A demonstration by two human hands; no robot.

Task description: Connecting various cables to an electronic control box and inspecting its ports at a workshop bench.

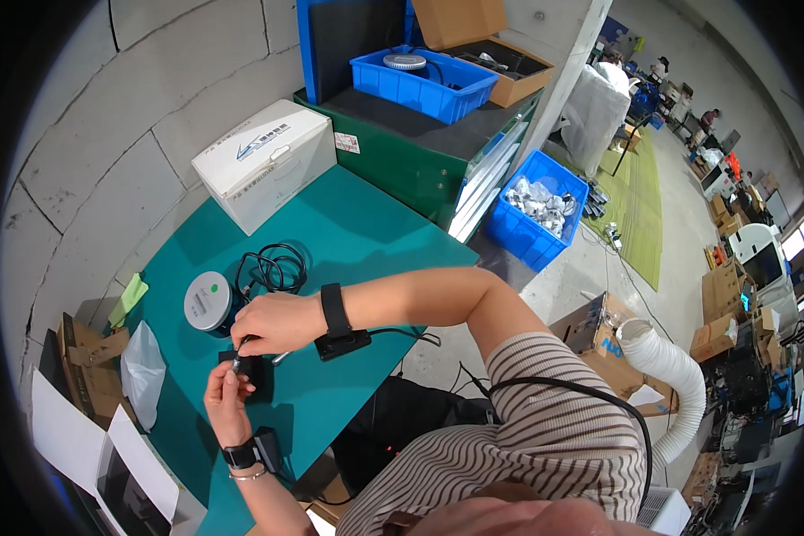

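From afar, I have my left hand (228, 399) and right hand (275, 323) both pinched in a firm grip on a small dark piece (238, 361) above the green surface (384, 234), nearer its left edge. A round, white-topped device (208, 302) and coiled black cable (261, 259) sit just beyond.

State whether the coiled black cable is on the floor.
No: the cable lies on the green table, beside the round white-topped canister.

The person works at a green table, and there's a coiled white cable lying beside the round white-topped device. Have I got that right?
Not quite: the head view shows that the coiled cable is black, not white. It does lie beside the round white-topped device, and the person does work at a green table.
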